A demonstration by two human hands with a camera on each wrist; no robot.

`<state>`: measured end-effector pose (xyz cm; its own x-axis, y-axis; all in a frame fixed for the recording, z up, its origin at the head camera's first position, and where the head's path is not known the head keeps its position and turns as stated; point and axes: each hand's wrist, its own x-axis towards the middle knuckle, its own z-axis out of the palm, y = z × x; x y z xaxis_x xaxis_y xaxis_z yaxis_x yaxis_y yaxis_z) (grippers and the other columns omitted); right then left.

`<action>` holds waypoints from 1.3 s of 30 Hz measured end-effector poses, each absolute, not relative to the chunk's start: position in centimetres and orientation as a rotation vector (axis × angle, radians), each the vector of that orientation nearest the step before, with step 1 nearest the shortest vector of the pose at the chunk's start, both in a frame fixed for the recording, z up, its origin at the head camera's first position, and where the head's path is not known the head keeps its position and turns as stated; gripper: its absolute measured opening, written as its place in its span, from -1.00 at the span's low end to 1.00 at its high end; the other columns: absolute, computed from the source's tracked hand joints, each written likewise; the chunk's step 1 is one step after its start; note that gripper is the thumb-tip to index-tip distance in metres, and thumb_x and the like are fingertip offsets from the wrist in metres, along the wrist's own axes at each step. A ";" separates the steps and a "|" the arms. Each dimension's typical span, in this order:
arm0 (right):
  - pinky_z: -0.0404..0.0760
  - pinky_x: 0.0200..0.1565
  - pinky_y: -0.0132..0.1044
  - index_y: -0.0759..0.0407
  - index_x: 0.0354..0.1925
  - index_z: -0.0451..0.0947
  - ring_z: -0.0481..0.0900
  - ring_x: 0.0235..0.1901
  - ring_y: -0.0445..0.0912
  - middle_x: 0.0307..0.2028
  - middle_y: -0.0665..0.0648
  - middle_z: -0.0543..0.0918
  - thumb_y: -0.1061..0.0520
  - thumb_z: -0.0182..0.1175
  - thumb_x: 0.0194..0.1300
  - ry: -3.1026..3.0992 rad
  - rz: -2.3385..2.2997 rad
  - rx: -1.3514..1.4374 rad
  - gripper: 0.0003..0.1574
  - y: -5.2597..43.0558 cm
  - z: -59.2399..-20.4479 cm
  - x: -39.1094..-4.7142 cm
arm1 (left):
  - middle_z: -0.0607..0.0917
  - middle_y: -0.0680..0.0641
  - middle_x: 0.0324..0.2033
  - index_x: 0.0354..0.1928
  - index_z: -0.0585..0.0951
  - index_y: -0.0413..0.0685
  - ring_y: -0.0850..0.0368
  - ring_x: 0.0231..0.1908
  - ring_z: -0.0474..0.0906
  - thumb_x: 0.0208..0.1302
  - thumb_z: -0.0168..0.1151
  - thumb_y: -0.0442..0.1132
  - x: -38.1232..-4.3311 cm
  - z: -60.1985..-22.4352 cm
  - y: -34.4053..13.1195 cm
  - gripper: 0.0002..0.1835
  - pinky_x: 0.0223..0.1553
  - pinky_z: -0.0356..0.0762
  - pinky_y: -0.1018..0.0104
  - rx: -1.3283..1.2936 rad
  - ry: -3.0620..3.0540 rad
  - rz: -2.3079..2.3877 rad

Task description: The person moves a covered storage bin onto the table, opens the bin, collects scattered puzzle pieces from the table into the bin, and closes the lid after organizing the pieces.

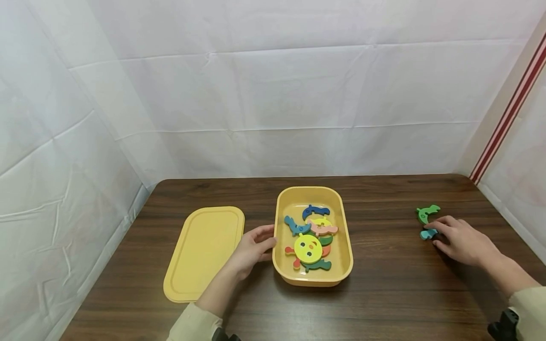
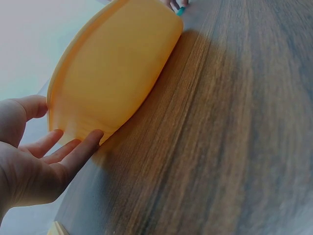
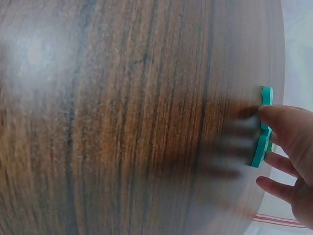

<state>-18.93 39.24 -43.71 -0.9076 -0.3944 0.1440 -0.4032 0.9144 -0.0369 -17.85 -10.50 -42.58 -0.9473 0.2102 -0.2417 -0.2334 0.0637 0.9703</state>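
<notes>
A yellow box [image 1: 347, 258] holds several coloured flat toy pieces, among them a yellow smiley-face disc [image 1: 308, 248] and a dark blue curved piece [image 1: 315, 211]. My left hand [image 1: 254, 248] touches the box's left side, its fingers fairly straight; in the left wrist view the fingertips rest against the outer wall and the thumb is by the rim. At the right of the table, my right hand [image 1: 462, 239] pinches a teal toy piece [image 3: 261, 147] between thumb and fingers. Just beyond it lies a green curved piece [image 1: 423, 215].
A flat yellow lid [image 1: 204, 255] lies on the dark wooden table [image 1: 384, 303], left of the box. White cloth [image 1: 273, 94] hangs behind the table and along its sides. A red-striped edge [image 1: 509, 106] runs down at the right.
</notes>
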 end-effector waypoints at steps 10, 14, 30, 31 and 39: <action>0.51 -0.51 -0.05 0.11 -0.19 0.55 0.49 -0.39 0.12 -0.29 0.23 0.48 0.22 0.36 -0.05 -2.836 0.090 0.625 -0.63 39.1 -44.2 -18.9 | 0.45 -0.27 0.16 0.23 0.34 -0.22 0.01 -0.02 0.55 0.25 0.12 -0.28 -17.9 -42.8 -10.5 -0.50 -0.14 0.61 0.14 -0.018 2.035 1.945; 0.51 -0.52 -0.05 0.10 -0.21 0.55 0.49 -0.40 0.11 -0.30 0.22 0.47 0.23 0.37 -0.08 -2.814 0.091 0.623 -0.63 39.1 -44.3 -18.8 | 0.45 -0.27 0.16 0.23 0.35 -0.22 0.01 -0.02 0.54 0.26 0.12 -0.27 -17.9 -42.8 -10.5 -0.50 -0.14 0.61 0.14 -0.022 2.038 1.940; 0.55 -0.39 0.08 0.11 -0.13 0.52 0.55 -0.34 0.19 -0.21 0.21 0.54 0.24 0.33 -0.02 -2.853 0.149 0.708 -0.60 38.3 -44.0 -18.9 | 0.45 -0.28 0.15 0.23 0.34 -0.23 0.01 -0.03 0.55 0.27 0.10 -0.29 -17.9 -42.9 -10.5 -0.51 -0.14 0.61 0.14 -0.003 2.035 1.957; 0.55 -0.39 0.07 0.11 -0.15 0.52 0.56 -0.35 0.18 -0.23 0.21 0.54 0.25 0.33 -0.02 -2.845 0.149 0.715 -0.60 38.3 -44.0 -18.9 | 0.45 -0.28 0.15 0.23 0.34 -0.23 0.01 -0.03 0.55 0.27 0.10 -0.29 -17.9 -42.9 -10.5 -0.51 -0.14 0.61 0.14 -0.003 2.034 1.956; 0.54 -0.47 -0.04 0.07 -0.26 0.49 0.53 -0.44 0.05 -0.34 0.11 0.50 0.29 0.36 -0.08 -2.805 0.145 0.735 -0.63 38.0 -44.2 -18.9 | 0.46 -0.28 0.15 0.23 0.35 -0.22 0.00 -0.03 0.55 0.27 0.11 -0.28 -17.9 -42.8 -10.5 -0.51 -0.14 0.61 0.14 -0.001 2.034 1.951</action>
